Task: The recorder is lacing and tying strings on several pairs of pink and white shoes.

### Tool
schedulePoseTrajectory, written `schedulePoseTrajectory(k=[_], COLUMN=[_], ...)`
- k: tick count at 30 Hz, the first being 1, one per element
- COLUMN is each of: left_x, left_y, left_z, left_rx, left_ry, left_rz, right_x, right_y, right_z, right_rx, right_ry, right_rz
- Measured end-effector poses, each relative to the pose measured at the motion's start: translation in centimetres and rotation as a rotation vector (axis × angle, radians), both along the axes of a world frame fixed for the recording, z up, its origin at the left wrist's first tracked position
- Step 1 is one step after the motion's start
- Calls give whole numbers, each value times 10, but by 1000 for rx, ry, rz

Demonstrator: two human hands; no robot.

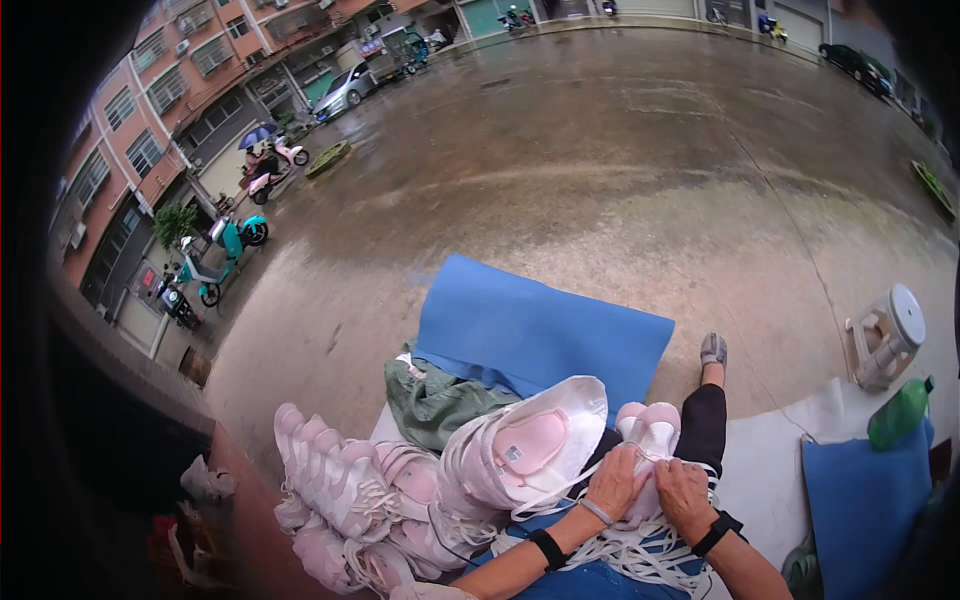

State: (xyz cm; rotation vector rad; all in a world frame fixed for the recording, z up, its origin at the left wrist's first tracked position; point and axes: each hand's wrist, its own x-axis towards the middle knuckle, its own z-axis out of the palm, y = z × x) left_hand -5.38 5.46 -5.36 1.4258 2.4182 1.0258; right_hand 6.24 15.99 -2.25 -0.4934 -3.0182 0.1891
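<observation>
A pink and white sneaker (658,432) rests on my lap, its toe pointing away from me, with a second pink toe beside it. My left hand (612,484) has its fingers closed at the sneaker's lace opening, pinching a white shoelace. On the other side, my right hand (686,496) is also closed, thumb and fingertips at the same lacing. The exact grip is partly hidden by the fingers. Loose white laces (650,556) lie bunched over the blue cloth on my lap. Left of my hands, a larger-looking sneaker (540,440) shows its pink insole.
Several more pink and white sneakers (345,480) are heaped at the left. A dark green bag (435,400) and a blue sheet (540,325) lie ahead. At the right are a white stool (888,335), a green bottle (900,413) and another blue sheet (865,510). Scooters (225,250) stand farther off.
</observation>
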Motion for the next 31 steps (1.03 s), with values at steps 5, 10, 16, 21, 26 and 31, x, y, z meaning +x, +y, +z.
schedulePoseTrajectory(k=[5, 10, 16, 21, 26, 31], left_x=[4, 4, -7, -9, -8, -11], left_y=[-3, -2, -8, -5, -3, -2], left_z=[-10, -17, -5, -25, -24, -30], left_rx=[11, 11, 54, 73, 65, -45], left_ry=[-57, -73, -200, -116, 26, -22], left_rz=[6, 35, -8, -14, -40, -39], right_x=[3, -2, -8, -34, -33, -32], right_y=[12, 5, -24, -18, -15, -17], right_z=[3, 15, 22, -19, -15, -16], right_rx=[107, -298, -785, -417, -317, -290], right_ry=[176, 429, 440, 545, 415, 259], right_rz=[148, 268, -104, -163, -234, -255])
